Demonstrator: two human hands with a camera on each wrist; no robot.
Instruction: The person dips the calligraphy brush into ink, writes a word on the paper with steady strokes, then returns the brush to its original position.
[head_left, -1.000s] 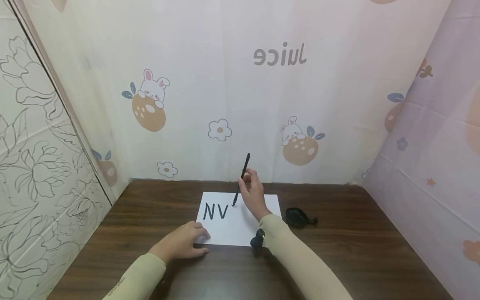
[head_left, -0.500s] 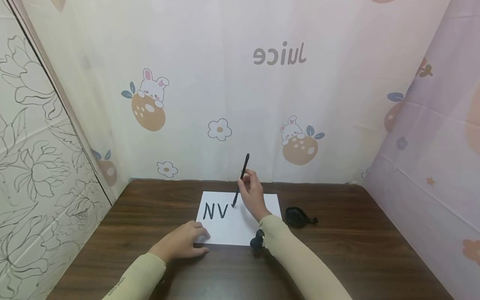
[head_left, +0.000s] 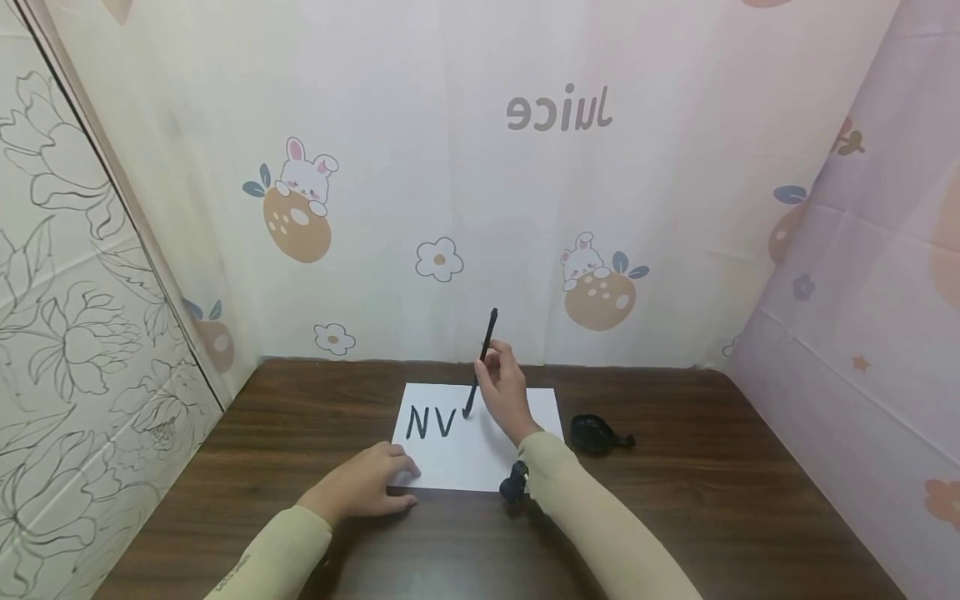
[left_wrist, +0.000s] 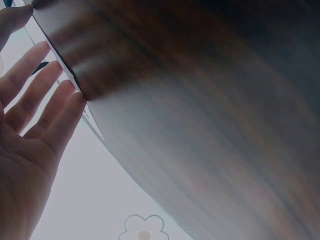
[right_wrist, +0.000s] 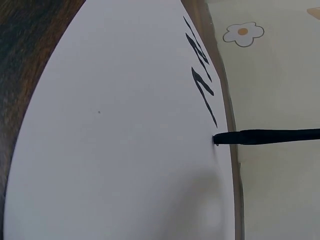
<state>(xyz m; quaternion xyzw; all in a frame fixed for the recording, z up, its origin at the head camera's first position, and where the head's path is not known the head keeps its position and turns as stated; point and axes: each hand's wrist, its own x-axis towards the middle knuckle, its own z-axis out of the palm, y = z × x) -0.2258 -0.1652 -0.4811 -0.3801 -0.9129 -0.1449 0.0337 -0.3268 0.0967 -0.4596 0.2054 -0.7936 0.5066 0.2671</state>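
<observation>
A sheet of white paper (head_left: 457,468) lies on the table, bearing the black letters N (head_left: 417,423) and V (head_left: 448,423) near its upper left. My right hand (head_left: 506,390) pinches a slim black writing brush (head_left: 489,333), tilted with its top leaning right and away. The brush tip meets the paper just right of the V, at a short dark mark; the right wrist view shows this brush (right_wrist: 265,136) at the paper's far edge. My left hand (head_left: 371,481) rests at the paper's lower left corner with fingers spread, as its wrist view also shows.
A small black dish with a short handle (head_left: 592,434) stands on the dark wooden table (head_left: 675,483), right of the paper. Printed curtains (head_left: 480,183) rise behind the table and along both sides. A dark round device (head_left: 514,483) sits at my right wrist.
The brush tip has crept slightly down the paper toward me, lengthening a short dark mark, and my right hand has shifted a little with it. My left hand has not moved.
</observation>
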